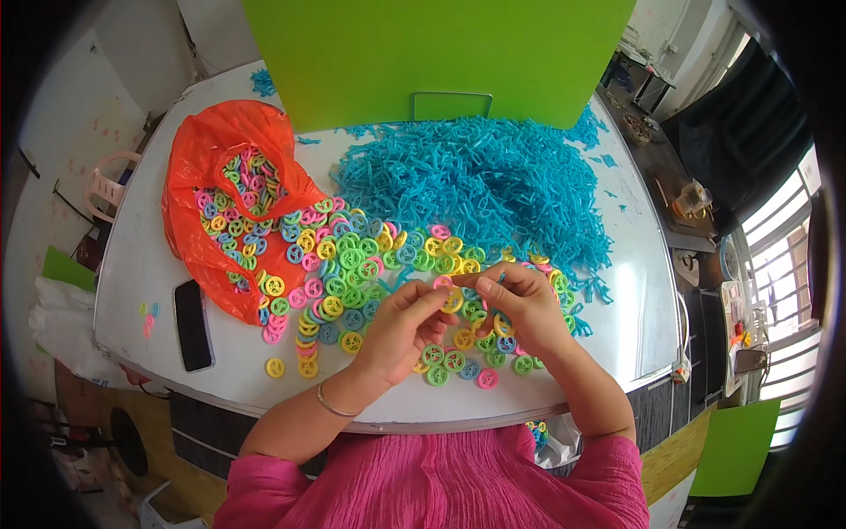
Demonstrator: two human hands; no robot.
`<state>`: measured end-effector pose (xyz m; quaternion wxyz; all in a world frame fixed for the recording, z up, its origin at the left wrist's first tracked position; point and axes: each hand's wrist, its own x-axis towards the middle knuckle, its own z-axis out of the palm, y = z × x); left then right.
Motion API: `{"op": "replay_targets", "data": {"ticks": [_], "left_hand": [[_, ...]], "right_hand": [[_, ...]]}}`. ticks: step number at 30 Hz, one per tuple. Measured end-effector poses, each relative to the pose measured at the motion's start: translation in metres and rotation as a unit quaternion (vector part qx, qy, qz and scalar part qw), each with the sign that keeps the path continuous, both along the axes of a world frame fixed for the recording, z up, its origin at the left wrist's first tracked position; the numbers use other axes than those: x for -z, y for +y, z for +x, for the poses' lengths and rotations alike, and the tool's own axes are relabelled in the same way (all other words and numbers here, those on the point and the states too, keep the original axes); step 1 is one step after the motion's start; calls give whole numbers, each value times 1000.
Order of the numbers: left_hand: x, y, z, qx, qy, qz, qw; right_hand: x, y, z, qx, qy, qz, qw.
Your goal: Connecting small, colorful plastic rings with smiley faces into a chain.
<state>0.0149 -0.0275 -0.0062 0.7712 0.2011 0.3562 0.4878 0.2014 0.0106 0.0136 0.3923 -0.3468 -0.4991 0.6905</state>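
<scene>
My left hand (401,328) and my right hand (526,304) meet over the table's near middle. Together their fingertips pinch a small stack of plastic rings (451,295), yellow and pink showing. Around and under the hands lies a spread of several loose rings (348,264) in pink, yellow, green and blue. A big heap of blue plastic sticks (480,189) lies just beyond the hands.
An orange plastic bag (220,150) with more rings lies open at the left. A black phone (192,324) rests near the front left edge. A green board (432,53) stands at the back of the white table (634,300). A pink chair (110,181) stands far left.
</scene>
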Motion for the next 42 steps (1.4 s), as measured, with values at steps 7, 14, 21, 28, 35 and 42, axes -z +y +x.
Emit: {"op": "replay_targets", "data": {"ticks": [7,14,21,28,35,42], "left_hand": [[-5,-2,4,-3,-31,-7,999],[-5,-3,2,14,-53,-40,998],[4,-6,2,-4,-40,-54,998],[11,-7,3,-4,-25,-94,995],[5,-14,10,-69,12,-9,997],[5,-17,17,-95,101,51,989]], "right_hand": [[-5,-10,-5,3,-58,37,998],[6,-3,1,-18,-93,67,993],[3,-10,-3,12,-129,18,991],[-2,-12,-2,3,-276,174,945],[13,-16,-12,91,-168,66,979],[14,-20,-19,126,-152,85,977]]}}
